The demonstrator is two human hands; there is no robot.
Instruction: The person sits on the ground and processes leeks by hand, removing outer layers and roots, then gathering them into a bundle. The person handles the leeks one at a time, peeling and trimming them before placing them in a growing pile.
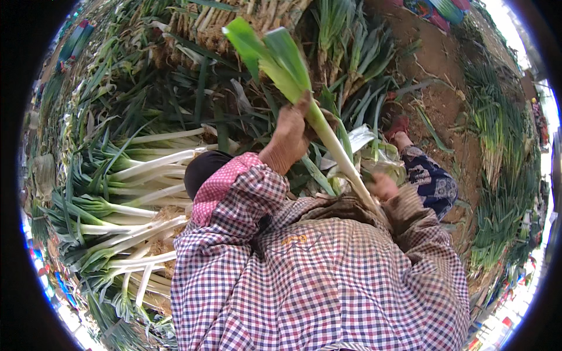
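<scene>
My left hand (290, 131) is closed around the upper stalk of a leek (332, 136). Its green leaf tops (281, 57) are cut off short and point up and away from me. The white shank slants down to the right, and its lower end reaches the front of my checked smock (342, 263). Beside that end is my right hand (384, 186), blurred and with curled fingers; whether it grips anything cannot be made out. Pale stripped leaves (382, 160) lie just beyond the right hand.
Whole leeks (131, 223) with white shanks are piled at my left. Loose green leaves (219, 96) cover the ground ahead, with a root-end stack (246, 22) behind them. More leek bundles (494, 145) lie at right across bare soil (439, 74). My patterned trouser leg (428, 180) extends right.
</scene>
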